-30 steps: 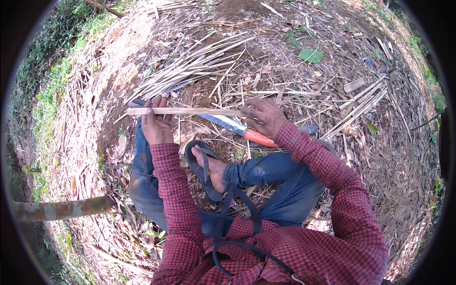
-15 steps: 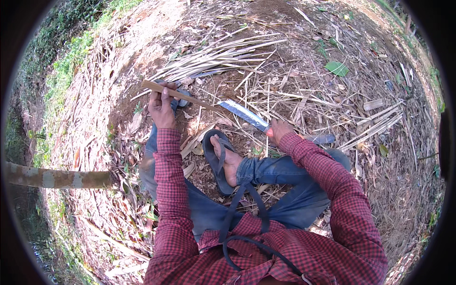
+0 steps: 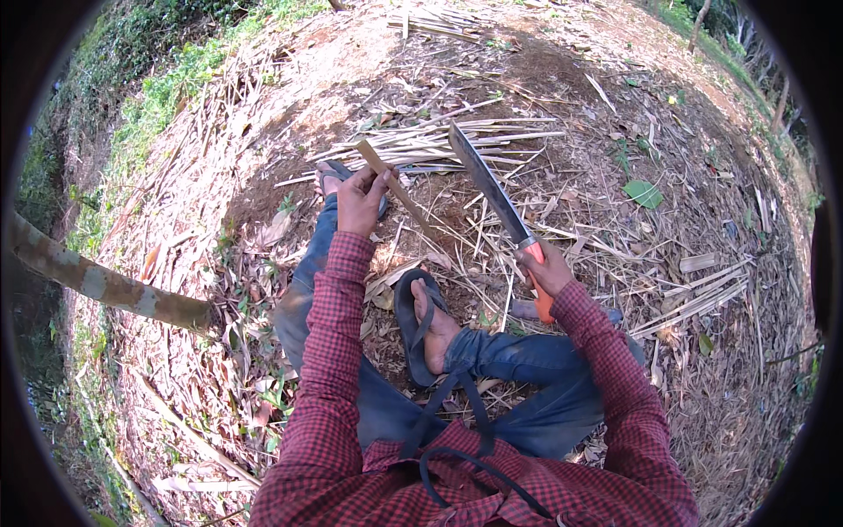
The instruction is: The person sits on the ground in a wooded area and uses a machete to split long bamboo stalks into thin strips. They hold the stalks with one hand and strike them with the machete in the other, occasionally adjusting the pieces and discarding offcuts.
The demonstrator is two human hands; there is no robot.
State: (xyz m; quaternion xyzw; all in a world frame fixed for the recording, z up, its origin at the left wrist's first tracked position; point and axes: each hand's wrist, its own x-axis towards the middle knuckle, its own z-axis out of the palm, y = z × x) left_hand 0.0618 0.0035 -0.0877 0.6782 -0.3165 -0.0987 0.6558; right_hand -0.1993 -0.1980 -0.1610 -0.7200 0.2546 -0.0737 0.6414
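My left hand [image 3: 361, 198] grips a short flat bamboo strip [image 3: 397, 189] that slants from upper left down to the right. My right hand [image 3: 549, 268] is closed on the orange handle of a long machete [image 3: 488, 189], its dark blade raised and pointing up-left, apart from the strip. I sit on the ground in blue jeans and a red checked shirt, with one sandalled foot [image 3: 427, 323] tucked in front of me and the other foot [image 3: 332, 176] stretched out beside my left hand.
A pile of split bamboo strips [image 3: 457, 140] lies just beyond my hands. Dry leaves and bamboo scraps cover the dirt all round. A thick bamboo pole [image 3: 105, 285] crosses at left. Grass [image 3: 167, 88] grows at upper left. More strips [image 3: 702, 299] lie at right.
The strip has swung from level to slanted in my left hand. My right hand has lifted the machete so the blade now stands up and away from the strip.
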